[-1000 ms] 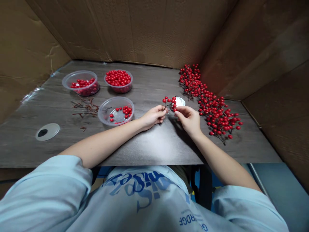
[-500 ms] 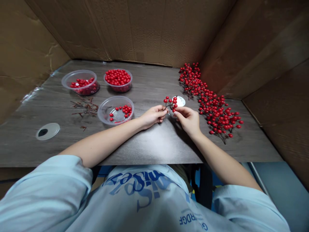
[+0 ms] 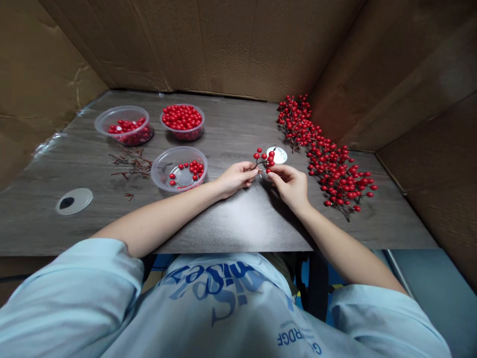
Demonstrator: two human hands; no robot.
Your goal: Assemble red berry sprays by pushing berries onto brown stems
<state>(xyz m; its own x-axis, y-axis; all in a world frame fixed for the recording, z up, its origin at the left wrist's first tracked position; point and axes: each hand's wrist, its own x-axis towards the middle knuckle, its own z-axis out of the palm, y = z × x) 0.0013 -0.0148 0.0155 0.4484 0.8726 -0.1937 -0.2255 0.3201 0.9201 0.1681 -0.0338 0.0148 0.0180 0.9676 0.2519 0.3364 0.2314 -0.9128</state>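
Both my hands meet over the middle of the dark wood-grain table (image 3: 231, 132). My left hand (image 3: 235, 179) and my right hand (image 3: 290, 186) pinch the thin dark stem of a small red berry sprig (image 3: 265, 159). The berries stand above my fingertips. A small white disc (image 3: 278, 155) lies just beyond the sprig, partly behind it. To my right lies a long heap of red berry sprays (image 3: 328, 166). A clear plastic tub (image 3: 153, 171) holding loose red berries sits near my left hand.
Two more clear tubs (image 3: 100, 122) (image 3: 182, 106) of red berries stand at the back left. Bare brown stems (image 3: 132, 165) lie beside them. A round desk grommet (image 3: 73, 201) is set in the table. Cardboard walls (image 3: 208, 44) enclose the back and sides.
The sprig has turned slightly between my fingers, its berries drawn closer together. My hands have barely moved, and the whole view has shifted slightly.
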